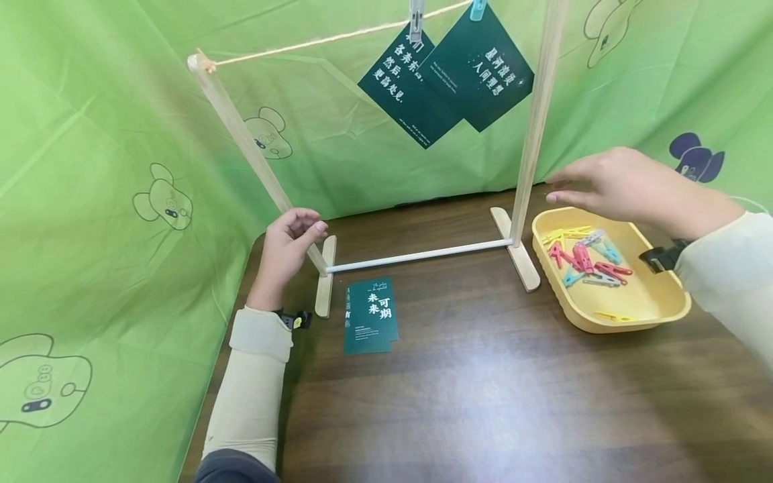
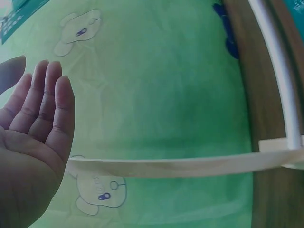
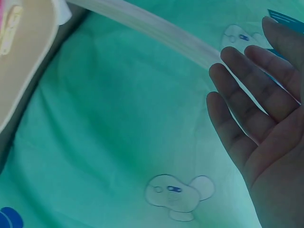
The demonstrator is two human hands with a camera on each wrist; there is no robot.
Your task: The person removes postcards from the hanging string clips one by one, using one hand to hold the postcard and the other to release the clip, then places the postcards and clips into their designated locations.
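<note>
Left hand: the left hand [image 1: 290,243] sits at centre left of the head view, beside the foot of the left post [image 1: 253,157]; the wrist view shows its fingers [image 2: 45,102] straight and together, palm bare, holding nothing, with the post running across the frame just past them.

Right hand: the right hand [image 1: 616,184] hovers at upper right of the head view, above the far rim of the yellow tray [image 1: 664,305] and just beside the right post [image 1: 537,127]; its fingers [image 3: 247,118] are stretched out flat and hold nothing.

Rack: the two wooden posts stand on flat feet on the dark wooden worktop [image 1: 483,389], joined low down by a white rod [image 1: 419,255] and at the top by a string [image 1: 314,41].

Hanging cards: two dark green cards, one [image 1: 406,90] under a grey peg [image 1: 416,19] and one [image 1: 483,67] under a blue peg [image 1: 478,8], hang from the string at top centre, overlapping.

Loose cards: a small stack of green cards [image 1: 370,315] lies flat on the worktop, lower centre, just in front of the white rod.

Tray: it holds loose clothes pegs [image 1: 582,258] in pink, yellow, blue and grey, bunched at its far end.

Backdrop: green cloth [image 1: 90,168] printed with cartoon animal heads closes in the left and rear.
</note>
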